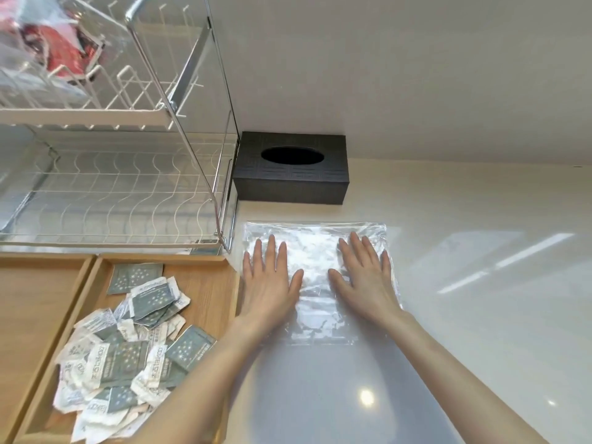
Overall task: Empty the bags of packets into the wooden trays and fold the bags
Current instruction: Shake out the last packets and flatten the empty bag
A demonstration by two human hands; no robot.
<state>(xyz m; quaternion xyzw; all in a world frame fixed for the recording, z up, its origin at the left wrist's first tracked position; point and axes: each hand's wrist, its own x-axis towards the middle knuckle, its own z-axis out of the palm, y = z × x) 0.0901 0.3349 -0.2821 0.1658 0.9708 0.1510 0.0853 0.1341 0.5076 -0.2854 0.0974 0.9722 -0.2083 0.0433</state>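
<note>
Both hands, left hand point(272, 280) and right hand point(365, 277), lie flat with fingers spread wide on the empty bag point(315, 277), near the counter's back edge beside the tray point(205, 277) of packets point(128, 341). Smooth outward from the centre to push air out, then fold one edge over squarely.

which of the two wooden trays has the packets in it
The right-hand wooden tray, the one next to the left hand, holds the grey and white packets. The left-hand wooden tray shows only bare wood.
</note>
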